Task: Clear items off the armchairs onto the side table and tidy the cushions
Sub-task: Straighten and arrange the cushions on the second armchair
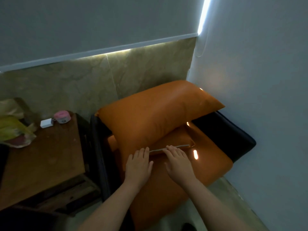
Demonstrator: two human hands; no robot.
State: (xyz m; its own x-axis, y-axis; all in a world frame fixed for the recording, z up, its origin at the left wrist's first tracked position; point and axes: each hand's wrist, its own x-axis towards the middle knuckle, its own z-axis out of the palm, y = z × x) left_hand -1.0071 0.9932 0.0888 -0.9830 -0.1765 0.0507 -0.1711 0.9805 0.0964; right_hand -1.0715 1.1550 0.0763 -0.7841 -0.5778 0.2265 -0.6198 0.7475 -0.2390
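An orange armchair [211, 164] with a black frame stands in the corner. Its big orange back cushion [158, 110] leans forward over a smaller orange cushion [176, 140] with a grey zip edge. My left hand [138, 165] lies flat with straight fingers on the lower edge of the back cushion. My right hand [179, 161] rests flat on the seat, its fingertips touching the small cushion's zip edge. Neither hand holds anything.
A brown wooden side table [45, 157] stands left of the chair. On it are a white charger [45, 123], a pink round tin [62, 117] and a yellow-green crumpled bag [13, 129]. Walls close in behind and to the right.
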